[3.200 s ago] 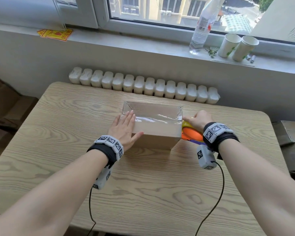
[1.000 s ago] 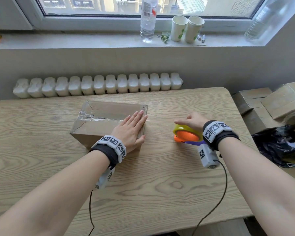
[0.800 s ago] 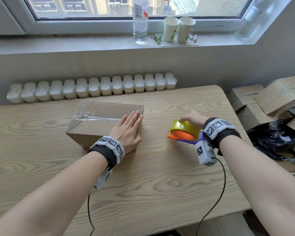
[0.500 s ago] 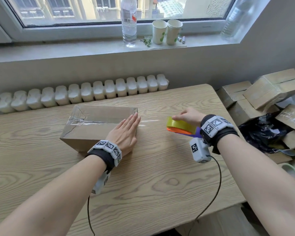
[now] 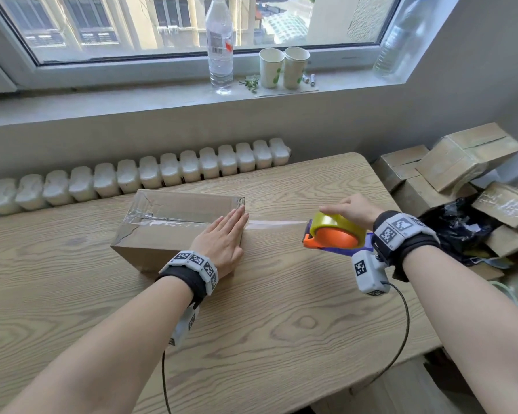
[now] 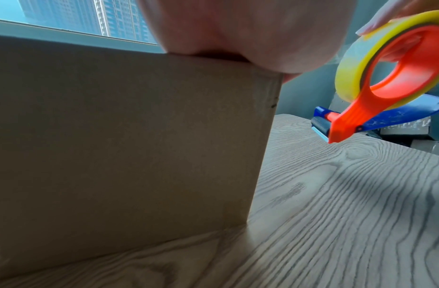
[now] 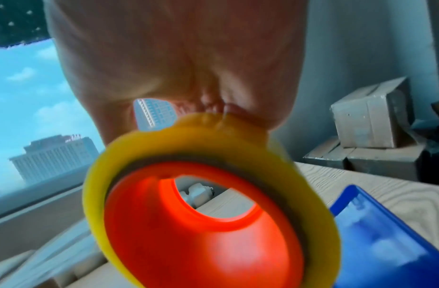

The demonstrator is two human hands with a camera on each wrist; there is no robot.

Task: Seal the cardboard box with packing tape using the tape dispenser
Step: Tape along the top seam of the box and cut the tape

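Hands first: my left hand [image 5: 222, 240] lies flat, fingers straight, on the right end of the cardboard box [image 5: 168, 222]. My right hand [image 5: 349, 209] is curled around the tape dispenser [image 5: 335, 236], held above the wooden table [image 5: 281, 324], well apart from the box. Clear tape [image 5: 274, 224] stretches between them. Farther, 2 paper cups [image 5: 283, 67] stand on the windowsill.

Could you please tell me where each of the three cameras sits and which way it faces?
Head: looks down at the table, box, both forearms.
Left wrist: low beside the box; left hand lies flat on top.
Right wrist: behind the right hand gripping the dispenser.
All three share the dispenser.
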